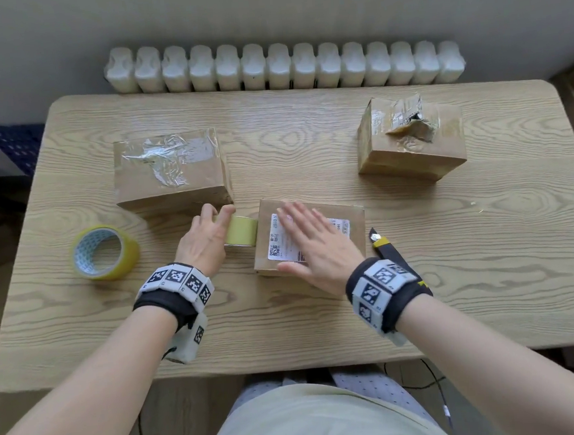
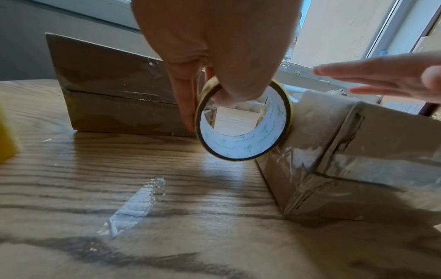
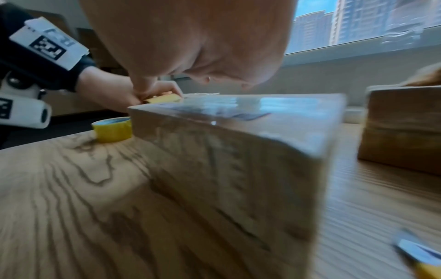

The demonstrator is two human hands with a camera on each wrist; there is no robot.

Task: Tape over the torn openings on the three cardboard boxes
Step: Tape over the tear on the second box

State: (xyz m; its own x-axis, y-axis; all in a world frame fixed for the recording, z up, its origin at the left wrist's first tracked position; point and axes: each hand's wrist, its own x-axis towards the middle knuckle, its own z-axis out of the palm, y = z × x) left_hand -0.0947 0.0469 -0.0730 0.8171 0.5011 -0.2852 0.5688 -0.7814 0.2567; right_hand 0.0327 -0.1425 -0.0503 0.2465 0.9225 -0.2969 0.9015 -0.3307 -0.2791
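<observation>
My left hand (image 1: pixel 207 232) grips a thin yellow tape roll (image 1: pixel 242 232) (image 2: pixel 243 122), thumb through its core, held against the left side of the near cardboard box (image 1: pixel 351 219) (image 3: pixel 238 143). That box carries a white shipping label (image 1: pixel 277 238). My right hand (image 1: pixel 311 243) lies flat and open on the box top, fingers straight. A larger box (image 1: pixel 168 171) with clear tape across its top stands behind the left hand. A third box (image 1: pixel 410 139) at the back right has a torn, raised opening on top.
A thicker yellow tape roll (image 1: pixel 106 252) lies flat at the front left of the wooden table (image 1: pixel 321 328). A yellow-and-black utility knife (image 1: pixel 384 244) rests right of the near box. A scrap of clear tape (image 2: pixel 136 205) sticks to the table. A white radiator (image 1: pixel 284 66) runs behind.
</observation>
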